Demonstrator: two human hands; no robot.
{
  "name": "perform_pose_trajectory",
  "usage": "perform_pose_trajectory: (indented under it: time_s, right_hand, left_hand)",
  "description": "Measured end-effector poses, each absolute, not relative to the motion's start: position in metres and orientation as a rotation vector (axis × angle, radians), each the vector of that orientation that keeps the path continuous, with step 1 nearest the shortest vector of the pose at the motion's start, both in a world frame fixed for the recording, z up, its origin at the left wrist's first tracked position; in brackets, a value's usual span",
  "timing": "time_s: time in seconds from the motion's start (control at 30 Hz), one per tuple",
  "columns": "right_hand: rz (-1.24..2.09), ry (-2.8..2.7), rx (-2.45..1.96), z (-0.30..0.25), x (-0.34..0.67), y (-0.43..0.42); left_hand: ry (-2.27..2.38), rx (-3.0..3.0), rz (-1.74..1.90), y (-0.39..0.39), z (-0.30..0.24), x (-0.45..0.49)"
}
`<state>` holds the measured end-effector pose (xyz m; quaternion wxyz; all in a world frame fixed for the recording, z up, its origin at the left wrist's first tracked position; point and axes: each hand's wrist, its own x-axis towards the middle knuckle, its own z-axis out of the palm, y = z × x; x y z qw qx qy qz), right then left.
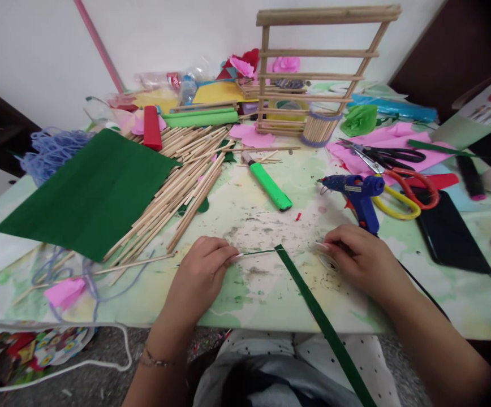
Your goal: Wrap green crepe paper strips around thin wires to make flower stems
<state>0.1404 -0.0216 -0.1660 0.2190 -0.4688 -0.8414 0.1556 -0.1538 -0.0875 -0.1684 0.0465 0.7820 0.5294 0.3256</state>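
My left hand pinches one end of a thin stick that lies across the table in front of me. A long dark green paper strip meets the stick near its middle and trails off the table's front edge toward my lap. My right hand is closed at the stick's other end, its fingers resting by a small clear tape roll. A blue glue gun stands just behind my right hand.
A heap of wooden sticks and a green paper sheet lie at the left. A green lighter, scissors, a black phone, pink paper and a wooden stick frame crowd the back and right.
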Motion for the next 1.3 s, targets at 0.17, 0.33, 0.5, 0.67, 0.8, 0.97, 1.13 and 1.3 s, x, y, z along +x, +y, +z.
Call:
perform_pose_trajectory:
  time_s: [0.17, 0.33, 0.5, 0.67, 0.8, 0.97, 1.13, 1.3]
  right_hand:
    - [0.445, -2.300, -1.358, -0.1669, 0.1403, -0.0218]
    - [0.439, -2.282, -1.401, -0.1660, 0.1411, -0.0221]
    - [0.462, -2.273, -1.402, -0.1654, 0.1395, -0.0223]
    - [0.477, -2.261, -1.435, -0.1652, 0.1382, -0.0225]
    - [0.491, -2.250, -1.462, -0.1644, 0.1375, -0.0225]
    - [0.499, -2.238, -1.486, -0.1642, 0.1372, -0.0233]
    - [0.486, -2.233, -1.481, -0.1652, 0.1374, -0.0250]
    - [0.474, -2.266, -1.416, -0.1658, 0.1392, -0.0263]
  left_hand:
    - [1.603, 2.404, 0.977, -0.0865, -0.1693, -0.1509]
    - [1.595, 2.410, 0.981, -0.0865, -0.1693, -0.1492]
    - [1.593, 2.402, 0.976, -0.0870, -0.1699, -0.1508]
    - [1.605, 2.404, 0.956, -0.0866, -0.1709, -0.1506]
    - [1.626, 2.394, 0.923, -0.0854, -0.1703, -0.1490]
    - [1.660, 2.362, 0.899, -0.0847, -0.1711, -0.1482]
    - [1.679, 2.374, 0.892, -0.0845, -0.1727, -0.1475]
    - [1.698, 2.407, 0.896, -0.0835, -0.1723, -0.1468]
